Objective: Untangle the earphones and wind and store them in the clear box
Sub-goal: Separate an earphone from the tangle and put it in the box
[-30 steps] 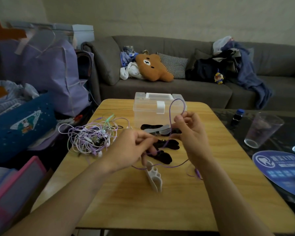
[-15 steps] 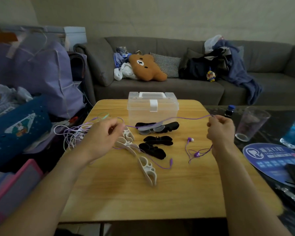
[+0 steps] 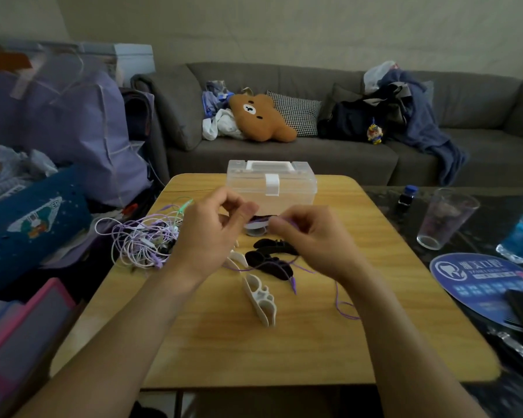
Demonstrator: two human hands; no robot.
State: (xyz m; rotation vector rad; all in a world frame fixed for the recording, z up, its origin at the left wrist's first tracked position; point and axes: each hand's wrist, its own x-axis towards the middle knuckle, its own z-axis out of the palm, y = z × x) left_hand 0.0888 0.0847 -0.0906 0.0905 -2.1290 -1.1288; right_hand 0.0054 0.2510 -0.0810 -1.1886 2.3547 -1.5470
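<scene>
Hands meet above the wooden table [image 3: 299, 351]: right hand [image 3: 311, 236] pinches the purple earphone cord [image 3: 338, 300], which trails below its fingers; left hand [image 3: 212, 233] has curled fingers, grip unclear. Tangled earphones [image 3: 139, 239] lie left; closed clear box [image 3: 272, 185] stands just beyond the fingertips.

purple earphone cord [image 3: 338, 300] loose on table, clear box [image 3: 290, 188] closed

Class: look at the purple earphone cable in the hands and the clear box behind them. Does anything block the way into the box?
Yes: the clear box has its lid down and its white latch closed. Both the left hand and right hand pinch the purple earphone cable.
</scene>
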